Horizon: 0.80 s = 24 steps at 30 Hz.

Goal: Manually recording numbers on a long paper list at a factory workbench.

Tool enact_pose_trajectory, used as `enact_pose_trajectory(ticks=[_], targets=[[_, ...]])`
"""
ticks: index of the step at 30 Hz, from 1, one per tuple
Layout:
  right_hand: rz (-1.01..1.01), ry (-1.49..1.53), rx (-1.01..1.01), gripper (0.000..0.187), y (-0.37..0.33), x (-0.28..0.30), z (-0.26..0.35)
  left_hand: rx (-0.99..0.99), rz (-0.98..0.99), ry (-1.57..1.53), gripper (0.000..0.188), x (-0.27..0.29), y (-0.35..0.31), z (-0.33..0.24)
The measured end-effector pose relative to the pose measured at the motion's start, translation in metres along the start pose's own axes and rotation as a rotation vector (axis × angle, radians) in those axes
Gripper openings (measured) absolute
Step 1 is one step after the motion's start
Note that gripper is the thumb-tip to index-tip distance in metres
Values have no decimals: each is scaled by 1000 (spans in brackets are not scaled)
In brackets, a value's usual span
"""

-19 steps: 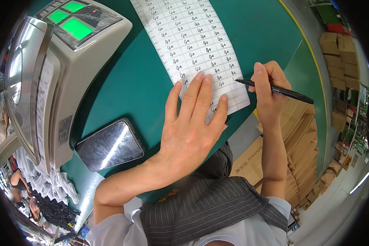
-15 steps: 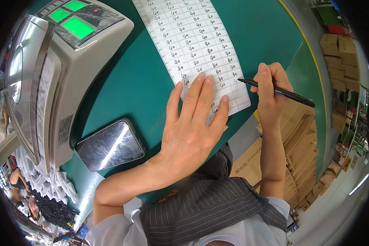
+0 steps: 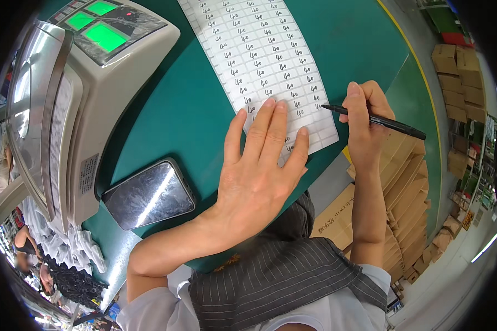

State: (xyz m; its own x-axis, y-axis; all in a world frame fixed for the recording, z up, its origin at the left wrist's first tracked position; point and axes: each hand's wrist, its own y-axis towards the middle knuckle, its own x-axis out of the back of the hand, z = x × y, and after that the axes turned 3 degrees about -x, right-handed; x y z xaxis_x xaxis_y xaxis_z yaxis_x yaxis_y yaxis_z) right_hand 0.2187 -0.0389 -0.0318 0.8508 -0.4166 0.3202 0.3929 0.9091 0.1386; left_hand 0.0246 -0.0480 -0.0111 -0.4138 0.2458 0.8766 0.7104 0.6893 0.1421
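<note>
A long white label sheet (image 3: 276, 58), ruled into small boxes with handwritten marks in most of them, lies on the green tabletop (image 3: 204, 105). My left hand (image 3: 259, 160) rests flat across its near end with fingers spread, hiding several boxes. In my right hand (image 3: 365, 118) is a black marker pen (image 3: 397, 128), gripped between thumb and fingers. The pen's tip touches the sheet near its right edge, beside a freshly drawn mark. Below those marks, a few boxes by the right edge are blank.
A grey weighing scale (image 3: 127, 60) with lit green displays stands at the left. Next to my left forearm lies a dark phone (image 3: 149, 194). Flattened cardboard boxes (image 3: 406, 193) are stacked beside my right arm, and brown cartons (image 3: 458, 77) stand farther right.
The pen has added strokes, filling out the mark in a right-hand box. My right hand has shifted slightly; the left hand and sheet stay practically in place.
</note>
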Motion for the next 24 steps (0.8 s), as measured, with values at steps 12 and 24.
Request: enact_pose_trajectory(ticks=[12,24], targets=[[70,125,-62,26,-19,-8,13,-12,-35,-18,53,-2,-2,2],[78,24,11,26,-21,-13,6,-48,27,33,51,0,-3,3]])
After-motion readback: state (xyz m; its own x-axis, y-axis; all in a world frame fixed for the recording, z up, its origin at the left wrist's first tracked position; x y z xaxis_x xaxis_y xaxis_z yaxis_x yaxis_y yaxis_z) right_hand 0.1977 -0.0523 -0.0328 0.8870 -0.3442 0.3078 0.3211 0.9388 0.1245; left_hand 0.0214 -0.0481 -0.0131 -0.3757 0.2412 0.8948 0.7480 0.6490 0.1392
